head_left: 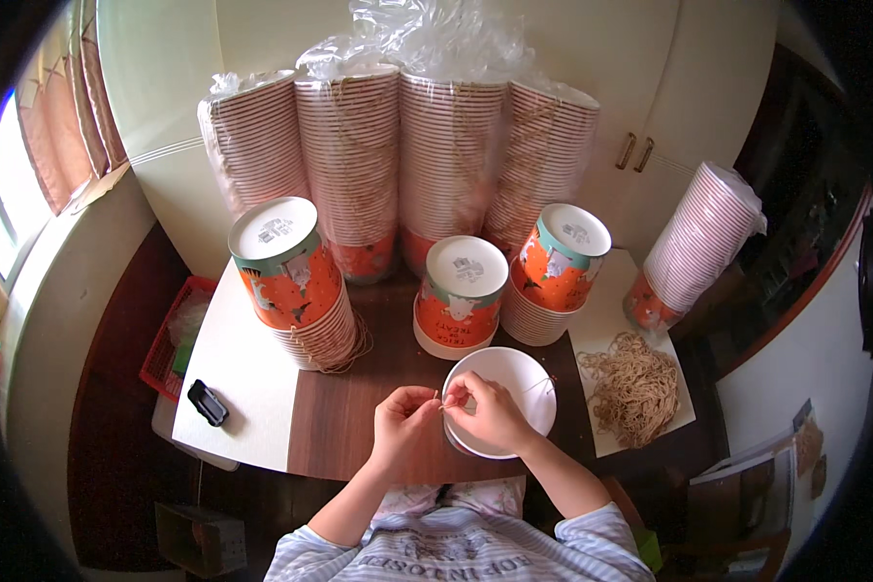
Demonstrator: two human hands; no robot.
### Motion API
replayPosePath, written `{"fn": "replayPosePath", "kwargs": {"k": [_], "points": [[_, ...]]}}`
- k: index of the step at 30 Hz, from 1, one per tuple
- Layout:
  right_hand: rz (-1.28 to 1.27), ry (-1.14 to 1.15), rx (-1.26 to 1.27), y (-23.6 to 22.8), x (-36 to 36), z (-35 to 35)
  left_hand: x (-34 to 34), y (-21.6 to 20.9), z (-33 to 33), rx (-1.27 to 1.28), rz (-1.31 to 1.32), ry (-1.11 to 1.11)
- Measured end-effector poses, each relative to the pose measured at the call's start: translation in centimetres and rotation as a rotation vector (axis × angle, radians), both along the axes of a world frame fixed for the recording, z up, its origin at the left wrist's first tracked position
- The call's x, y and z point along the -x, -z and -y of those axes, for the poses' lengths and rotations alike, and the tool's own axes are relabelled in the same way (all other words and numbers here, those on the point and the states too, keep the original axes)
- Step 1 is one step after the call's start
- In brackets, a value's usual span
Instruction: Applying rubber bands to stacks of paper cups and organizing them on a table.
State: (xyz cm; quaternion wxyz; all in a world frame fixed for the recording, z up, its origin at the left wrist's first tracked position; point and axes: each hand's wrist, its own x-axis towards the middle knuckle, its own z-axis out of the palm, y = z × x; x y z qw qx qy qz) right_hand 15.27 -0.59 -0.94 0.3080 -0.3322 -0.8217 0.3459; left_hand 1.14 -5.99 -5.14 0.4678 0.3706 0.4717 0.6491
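Over the near left rim of an upright white-lined paper bucket [530,412], my two hands meet fingertip to fingertip. My left hand [404,419] pinches a thin beige cord [437,399]. The same cord is between the closed fingers of my right hand [487,415], whose wrist crosses the bucket's near right side. Most of the cord is hidden by the fingers. Inside the bucket a thin strand shows near the right wall. Just beyond it an orange and green bucket [459,301] stands upside down. A heap of loose beige cords [633,391] lies to the right.
Upside-down bucket stacks stand at left [296,291] and right [556,276], the left one with cords hanging off it. Tall plastic-wrapped bucket stacks [349,155] line the back. Another wrapped stack [698,242] leans at far right. A small black case [207,404] lies far left.
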Motion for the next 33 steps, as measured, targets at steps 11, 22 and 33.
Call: {"fn": "replayPosePath", "kwargs": {"k": [11, 22, 33], "points": [[-0.028, 0.003, 0.004, 0.0, 0.0, -0.1, 1.4, 0.2, 0.3, 0.017, -0.271, 0.105], [-0.068, -0.007, -0.007, -0.1, 0.0, -0.1, 1.3, 0.1, 0.2, 0.009, -0.363, 0.156], [-0.050, -0.069, 0.019, -0.8, -0.7, 0.0, 2.1, -0.7, 0.2, 0.202, 0.319, 0.468]]}}
